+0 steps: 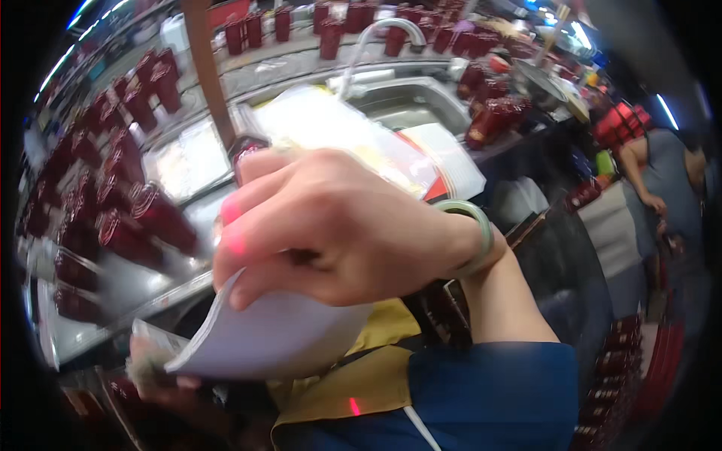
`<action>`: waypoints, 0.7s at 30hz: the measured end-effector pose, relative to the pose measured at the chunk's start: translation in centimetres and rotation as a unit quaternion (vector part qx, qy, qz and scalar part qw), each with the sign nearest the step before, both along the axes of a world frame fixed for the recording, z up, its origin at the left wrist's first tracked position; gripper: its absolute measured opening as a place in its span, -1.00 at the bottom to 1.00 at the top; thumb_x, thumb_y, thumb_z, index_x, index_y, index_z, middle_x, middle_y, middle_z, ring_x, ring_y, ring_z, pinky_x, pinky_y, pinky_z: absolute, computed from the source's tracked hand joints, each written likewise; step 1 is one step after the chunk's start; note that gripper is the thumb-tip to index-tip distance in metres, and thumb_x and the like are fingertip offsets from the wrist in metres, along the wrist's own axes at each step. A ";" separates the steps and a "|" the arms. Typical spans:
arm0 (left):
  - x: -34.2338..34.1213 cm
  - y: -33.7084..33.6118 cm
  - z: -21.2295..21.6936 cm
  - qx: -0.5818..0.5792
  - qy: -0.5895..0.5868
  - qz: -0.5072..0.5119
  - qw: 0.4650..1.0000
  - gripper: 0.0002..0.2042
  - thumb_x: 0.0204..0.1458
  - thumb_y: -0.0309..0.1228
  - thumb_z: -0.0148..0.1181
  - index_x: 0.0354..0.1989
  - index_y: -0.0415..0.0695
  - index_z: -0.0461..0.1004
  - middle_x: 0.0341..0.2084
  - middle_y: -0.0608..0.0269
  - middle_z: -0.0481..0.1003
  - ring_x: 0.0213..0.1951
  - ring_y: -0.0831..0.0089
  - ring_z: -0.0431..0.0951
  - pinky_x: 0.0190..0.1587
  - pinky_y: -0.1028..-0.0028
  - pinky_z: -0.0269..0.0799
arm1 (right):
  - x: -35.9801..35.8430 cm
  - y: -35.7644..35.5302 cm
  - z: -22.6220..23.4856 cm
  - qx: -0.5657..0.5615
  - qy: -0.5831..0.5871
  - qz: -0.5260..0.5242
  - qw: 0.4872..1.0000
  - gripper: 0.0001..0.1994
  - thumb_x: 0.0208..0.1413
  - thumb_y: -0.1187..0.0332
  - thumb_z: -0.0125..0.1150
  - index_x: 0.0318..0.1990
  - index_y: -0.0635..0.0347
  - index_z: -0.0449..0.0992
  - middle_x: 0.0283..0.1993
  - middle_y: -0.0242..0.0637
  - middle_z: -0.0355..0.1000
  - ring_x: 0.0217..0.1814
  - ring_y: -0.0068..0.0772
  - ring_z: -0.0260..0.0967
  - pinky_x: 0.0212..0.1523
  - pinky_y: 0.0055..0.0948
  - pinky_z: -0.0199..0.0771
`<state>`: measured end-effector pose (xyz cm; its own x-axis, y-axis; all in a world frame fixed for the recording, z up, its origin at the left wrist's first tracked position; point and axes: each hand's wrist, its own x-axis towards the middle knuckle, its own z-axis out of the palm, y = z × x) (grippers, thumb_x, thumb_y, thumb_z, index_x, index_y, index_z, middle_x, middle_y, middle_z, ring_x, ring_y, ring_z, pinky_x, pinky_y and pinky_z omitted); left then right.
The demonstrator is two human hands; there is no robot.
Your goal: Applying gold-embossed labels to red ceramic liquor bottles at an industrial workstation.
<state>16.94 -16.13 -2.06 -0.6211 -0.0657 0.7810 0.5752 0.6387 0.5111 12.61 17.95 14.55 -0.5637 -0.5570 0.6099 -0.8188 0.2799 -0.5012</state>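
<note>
My right hand, with a pale green bangle on its wrist, is closed in the middle of the view. Its thumb and fingers pinch the upper edge of a white sheet-like thing, perhaps several sheets of paper, which curves down below the hand. At the lower left, my left hand is blurred and partly hidden. It is beside the lower left corner of the white sheets, near a pale, see-through piece. Its fingers are smeared, so their grip does not show.
Many dark red, foil-like containers stand on the metal counter to the left and far side. A sink with a curved tap, white packs and a brown post lie ahead. Another person is at the right.
</note>
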 end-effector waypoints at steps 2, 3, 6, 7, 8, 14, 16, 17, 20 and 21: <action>0.8 -0.7 -1.4 -0.002 -0.020 -0.061 0.998 -0.20 0.16 0.33 0.10 0.00 -0.38 0.48 -0.33 0.09 0.53 -0.39 0.22 0.54 -0.27 0.25 0.53 | -1.1 1.6 -0.5 0.009 -0.064 0.022 0.998 -0.89 -0.05 0.38 0.48 -0.35 0.12 0.68 -0.40 -0.33 0.57 -0.28 -0.24 0.46 -0.21 -0.30 0.44; 1.1 -1.8 -2.4 0.002 0.024 -0.056 0.998 -0.32 0.06 0.17 0.29 -0.10 -0.37 0.51 -0.35 0.05 0.56 -0.36 0.20 0.58 -0.27 0.25 0.56 | -1.2 3.0 -0.2 0.011 -0.136 0.056 0.989 -0.79 -0.10 0.39 0.55 -0.26 0.13 0.69 -0.37 -0.33 0.58 -0.30 -0.33 0.44 -0.21 -0.36 0.41; -0.3 -2.2 -1.8 -0.038 0.137 -0.081 0.987 -0.55 -0.04 -0.11 0.58 -0.39 -0.31 0.55 -0.43 -0.04 0.61 -0.37 0.14 0.64 -0.28 0.21 0.59 | -2.3 7.6 -0.2 0.154 -0.321 -0.008 0.934 -0.53 -0.23 0.25 0.68 -0.10 0.17 0.68 -0.20 -0.31 0.65 -0.17 -0.57 0.48 -0.14 -0.40 0.45; -1.7 -1.8 1.0 -0.091 0.183 -0.131 0.970 -0.56 0.05 -0.09 0.51 -0.47 -0.28 0.53 -0.48 -0.04 0.60 -0.42 0.13 0.62 -0.29 0.18 0.57 | -2.3 9.4 -1.3 0.134 -0.379 -0.003 0.916 -0.50 -0.22 0.27 0.68 -0.06 0.19 0.66 -0.16 -0.28 0.66 -0.08 -0.53 0.52 -0.08 -0.42 0.47; -1.9 -6.5 3.5 -0.220 -0.068 -0.379 0.896 -0.64 0.15 -0.16 0.41 -0.40 -0.22 0.48 -0.49 -0.02 0.56 -0.48 0.17 0.56 -0.32 0.21 0.52 | -1.9 10.0 -2.9 0.134 -0.359 0.019 0.924 -0.48 -0.22 0.28 0.68 -0.03 0.19 0.65 -0.15 -0.28 0.66 -0.03 -0.52 0.52 -0.04 -0.42 0.48; -7.6 1.8 1.6 -0.103 0.054 -0.536 0.836 -0.65 0.11 -0.21 0.45 -0.43 -0.18 0.43 -0.54 0.08 0.54 -0.53 0.28 0.53 -0.38 0.29 0.45 | -2.0 6.0 -8.7 -0.010 -0.410 0.059 0.910 -0.38 -0.27 0.32 0.71 0.04 0.24 0.61 -0.10 -0.24 0.66 -0.04 -0.43 0.59 0.00 -0.39 0.55; -7.8 4.7 3.3 -0.075 0.096 -0.582 0.804 -0.65 0.09 -0.23 0.47 -0.44 -0.17 0.41 -0.56 0.12 0.53 -0.55 0.32 0.52 -0.41 0.32 0.42 | -2.9 5.8 -9.6 -0.060 -0.402 0.050 0.912 -0.39 -0.28 0.32 0.72 0.01 0.26 0.62 -0.10 -0.22 0.66 -0.09 -0.42 0.60 -0.05 -0.42 0.56; -7.8 6.1 4.2 -0.064 0.110 -0.598 0.791 -0.65 0.08 -0.24 0.47 -0.45 -0.16 0.40 -0.57 0.14 0.52 -0.56 0.34 0.52 -0.42 0.33 0.41 | -3.5 5.2 -10.3 -0.065 -0.400 0.052 0.913 -0.39 -0.28 0.32 0.72 0.01 0.26 0.62 -0.10 -0.22 0.66 -0.09 -0.42 0.60 -0.05 -0.42 0.56; -7.1 9.8 7.6 -0.033 0.159 -0.645 0.746 -0.64 0.06 -0.27 0.49 -0.46 -0.14 0.36 -0.60 0.20 0.51 -0.59 0.41 0.50 -0.46 0.38 0.36 | -4.4 3.2 -10.9 -0.045 -0.386 0.049 0.920 -0.43 -0.30 0.30 0.73 -0.05 0.25 0.65 -0.25 -0.28 0.64 -0.18 -0.45 0.58 -0.13 -0.43 0.53; -6.5 10.5 8.7 -0.026 0.171 -0.656 0.735 -0.64 0.05 -0.28 0.50 -0.47 -0.13 0.35 -0.61 0.22 0.50 -0.60 0.43 0.50 -0.47 0.40 0.35 | -4.7 2.1 -10.9 -0.049 -0.382 0.060 0.921 -0.43 -0.30 0.30 0.73 -0.05 0.25 0.65 -0.25 -0.28 0.64 -0.18 -0.45 0.58 -0.13 -0.43 0.53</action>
<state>10.48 -5.59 6.68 0.1085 0.4497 0.8866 0.8029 -0.5655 0.1886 7.88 20.06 3.64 -0.7872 -0.6066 0.1110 -0.2381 0.1330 -0.9621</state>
